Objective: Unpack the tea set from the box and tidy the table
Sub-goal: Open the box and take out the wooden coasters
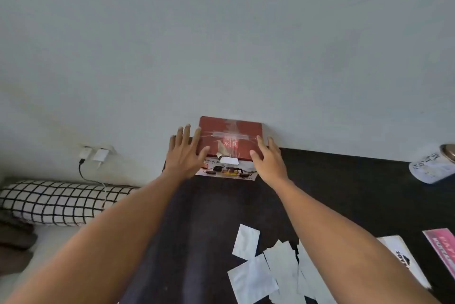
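While both arms are stretched forward, the red box (pixel 231 142) is flanked by two hands at the table's (pixel 344 180) far edge, against the wall.
Left hand (pixel 186 153) is spread at its left side, right hand (pixel 268 159) at its right; fingers are straight, nothing gripped.

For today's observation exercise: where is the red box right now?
The red box sits at the table's far edge against the wall, between both hands.

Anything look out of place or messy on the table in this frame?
Yes. Several white paper packets lie scattered and overlapping near the table's front edge, at odd angles. The red tea set box, against the wall, looks intact, with clear tape across its top. Both hands sit at its sides.
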